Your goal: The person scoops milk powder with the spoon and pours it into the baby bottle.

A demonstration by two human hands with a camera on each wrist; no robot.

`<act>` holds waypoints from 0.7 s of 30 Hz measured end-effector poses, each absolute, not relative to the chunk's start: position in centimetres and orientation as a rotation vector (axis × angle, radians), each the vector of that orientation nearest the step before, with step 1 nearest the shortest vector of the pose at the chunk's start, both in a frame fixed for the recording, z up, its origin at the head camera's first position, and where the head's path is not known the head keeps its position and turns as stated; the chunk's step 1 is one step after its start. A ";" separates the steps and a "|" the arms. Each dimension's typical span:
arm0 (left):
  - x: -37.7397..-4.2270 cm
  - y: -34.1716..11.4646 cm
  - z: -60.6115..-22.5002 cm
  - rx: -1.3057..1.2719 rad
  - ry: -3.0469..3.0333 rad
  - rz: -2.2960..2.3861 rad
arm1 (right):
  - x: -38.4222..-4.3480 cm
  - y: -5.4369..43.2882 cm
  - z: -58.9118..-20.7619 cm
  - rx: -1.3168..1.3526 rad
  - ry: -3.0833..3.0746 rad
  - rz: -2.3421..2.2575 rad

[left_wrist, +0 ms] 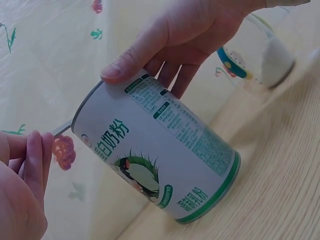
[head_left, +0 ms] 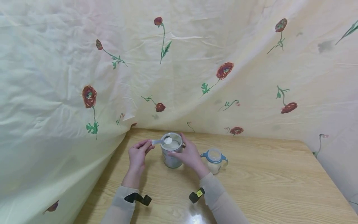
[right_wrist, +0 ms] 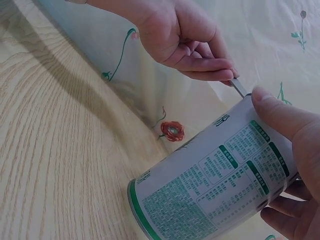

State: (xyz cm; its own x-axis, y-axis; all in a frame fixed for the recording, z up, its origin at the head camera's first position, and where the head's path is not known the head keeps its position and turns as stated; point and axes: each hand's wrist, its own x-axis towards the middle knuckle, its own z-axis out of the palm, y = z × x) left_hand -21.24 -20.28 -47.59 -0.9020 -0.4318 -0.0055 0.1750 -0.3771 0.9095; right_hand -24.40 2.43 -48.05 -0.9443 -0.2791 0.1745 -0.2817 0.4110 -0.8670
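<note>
A white milk powder can [head_left: 172, 159] with green print stands uncapped on the wooden table, pale powder showing inside. My right hand [head_left: 191, 154] grips it around the upper right side, the thumb across the front near the rim. In my left hand [head_left: 139, 152] a scoop's handle [head_left: 157, 142] is pinched between thumb and fingers. The scoop's bowl [head_left: 168, 140], filled with white powder, is over the can's mouth. From the left wrist view the can [left_wrist: 150, 150] hides the bowl, and only the handle shows at the rim.
Right of the can, behind my right wrist, stands a small cup [head_left: 214, 155] with a clear lid and blue handles. The wooden table [head_left: 268, 174] extends to the right. A cream flowered cloth [head_left: 179, 77] hangs behind the table and down its left side.
</note>
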 end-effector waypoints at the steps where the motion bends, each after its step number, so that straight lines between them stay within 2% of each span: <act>1: -21.2 -20.2 -47.6 0.343 -1.482 -2.315 | -24.3 2.5 -47.9 0.521 -2.634 1.623; 21: -21.0 -19.2 -47.2 0.401 -1.425 -2.382 | -23.1 4.7 -46.1 0.495 -2.565 1.565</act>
State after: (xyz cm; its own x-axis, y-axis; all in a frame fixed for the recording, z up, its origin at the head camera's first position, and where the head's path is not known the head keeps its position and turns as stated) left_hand -21.02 -19.21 -47.25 -0.9039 -0.4223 -0.0682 0.1395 -0.4418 0.8862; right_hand -23.09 4.70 -46.10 -0.9427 -0.2236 0.2478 -0.3227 0.4205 -0.8480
